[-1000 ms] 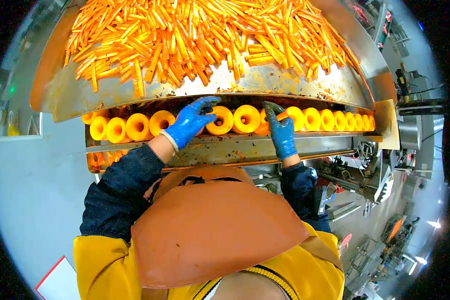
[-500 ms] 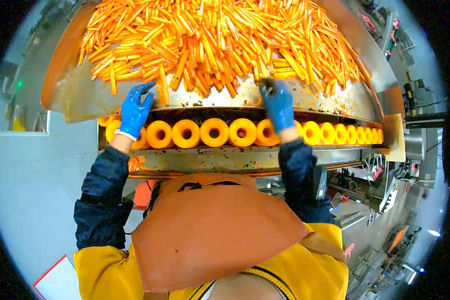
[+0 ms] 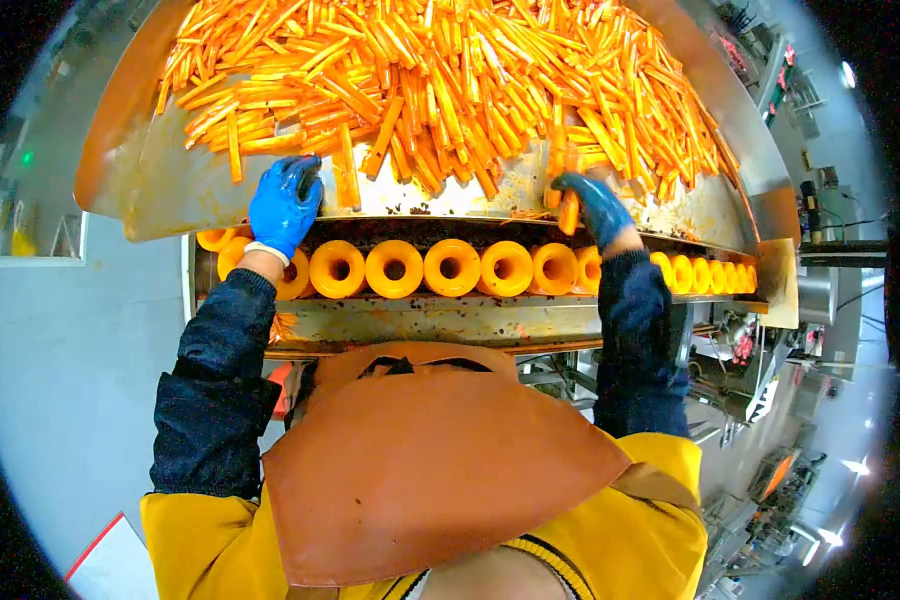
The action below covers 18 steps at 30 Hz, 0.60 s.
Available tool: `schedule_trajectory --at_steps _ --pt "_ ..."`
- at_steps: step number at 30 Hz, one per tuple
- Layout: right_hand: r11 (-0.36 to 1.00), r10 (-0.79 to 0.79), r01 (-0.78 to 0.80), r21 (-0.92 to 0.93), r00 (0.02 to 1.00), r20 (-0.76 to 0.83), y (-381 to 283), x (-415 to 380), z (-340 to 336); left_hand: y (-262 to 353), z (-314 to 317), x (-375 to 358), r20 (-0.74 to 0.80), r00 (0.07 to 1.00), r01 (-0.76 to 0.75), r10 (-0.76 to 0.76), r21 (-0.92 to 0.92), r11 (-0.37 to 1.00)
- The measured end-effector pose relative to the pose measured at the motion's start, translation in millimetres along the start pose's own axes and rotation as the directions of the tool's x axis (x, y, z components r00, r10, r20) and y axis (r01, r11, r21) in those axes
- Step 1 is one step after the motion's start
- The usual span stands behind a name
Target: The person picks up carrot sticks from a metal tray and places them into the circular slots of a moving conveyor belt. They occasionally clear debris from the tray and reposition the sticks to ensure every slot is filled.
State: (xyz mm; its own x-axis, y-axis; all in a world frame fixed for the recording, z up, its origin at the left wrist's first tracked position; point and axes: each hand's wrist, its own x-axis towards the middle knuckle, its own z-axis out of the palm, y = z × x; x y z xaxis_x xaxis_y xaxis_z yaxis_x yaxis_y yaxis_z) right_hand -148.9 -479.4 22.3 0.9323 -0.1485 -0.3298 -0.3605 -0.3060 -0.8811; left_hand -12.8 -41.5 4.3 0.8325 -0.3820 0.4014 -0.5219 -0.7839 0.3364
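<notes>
A large heap of glossy orange sticks covers much of the metal tray. My left hand, in a blue glove, is over the tray's near edge with its fingers curled and a gap to the thumb; I see nothing in it. Just right of it, a loose stick lies on the tray. My right hand, gloved in blue with dark, wet-looking fingers, pinches an orange stick near the front edge. Below both hands runs a row of yellow-orange flared rings with dark center holes.
A metal ledge with dark crumbs runs along the near side of the rings. A few orange shreds lie at its left end. A brown apron covers my front. Machinery stands to the right.
My right hand has moved right and slightly down, and an orange stick now shows in its fingers. My left hand has shifted a little right. The whole view has shifted slightly.
</notes>
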Motion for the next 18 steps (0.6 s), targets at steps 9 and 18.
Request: schedule_trajectory --at_steps 9,18 --pt "0.913 0.220 -0.085 0.398 0.925 -0.308 45 -95 124 -5 5 -2 0.006 1.000 0.014 -0.014 -0.006 1.000" --pt "0.813 0.044 0.171 0.556 0.935 -0.352 -5 -91 169 -4 3 -1 0.017 1.000 0.008 -0.008 0.000 1.000"
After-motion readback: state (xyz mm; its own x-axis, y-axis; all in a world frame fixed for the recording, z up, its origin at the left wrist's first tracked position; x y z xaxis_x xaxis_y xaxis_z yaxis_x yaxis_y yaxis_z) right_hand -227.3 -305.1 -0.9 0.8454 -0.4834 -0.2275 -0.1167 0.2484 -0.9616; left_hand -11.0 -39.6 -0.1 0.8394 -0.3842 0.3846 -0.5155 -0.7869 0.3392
